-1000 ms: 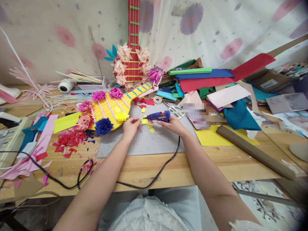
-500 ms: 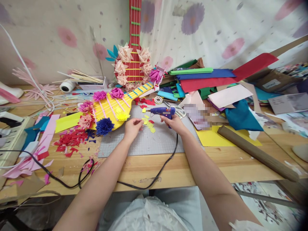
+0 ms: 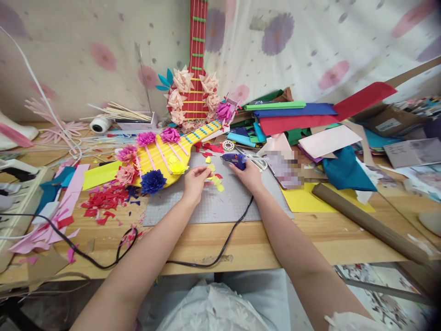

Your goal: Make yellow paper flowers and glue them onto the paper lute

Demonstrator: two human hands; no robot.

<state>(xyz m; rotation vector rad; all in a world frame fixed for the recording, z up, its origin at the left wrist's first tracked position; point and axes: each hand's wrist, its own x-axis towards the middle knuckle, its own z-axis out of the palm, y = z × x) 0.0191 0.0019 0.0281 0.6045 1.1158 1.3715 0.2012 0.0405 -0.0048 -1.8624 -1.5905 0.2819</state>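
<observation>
Right hand [image 3: 250, 174] clenched round blue plastic hot-glue gun [image 3: 233, 159], nozzle toward nine o'clock, above grey cutting mat [image 3: 220, 207]; left hand [image 3: 195, 180] pinches small yellow paper scrap [image 3: 207, 173] at gun's seven o'clock; judged: gluing step; next move needs fingertips clear of hot nozzle.

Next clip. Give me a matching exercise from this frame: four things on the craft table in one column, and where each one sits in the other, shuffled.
Things:
1. glue gun
2. dark blue paper flower
3. cardboard tube
4. red paper scraps

Places:
A. on the wooden table, left of the grey mat
B. in the right hand, at the mat's far edge
C. on the yellow guitar
D. slanting across the table's right side, partly over a yellow sheet

Pairs: 1-B, 2-C, 3-D, 4-A
</observation>
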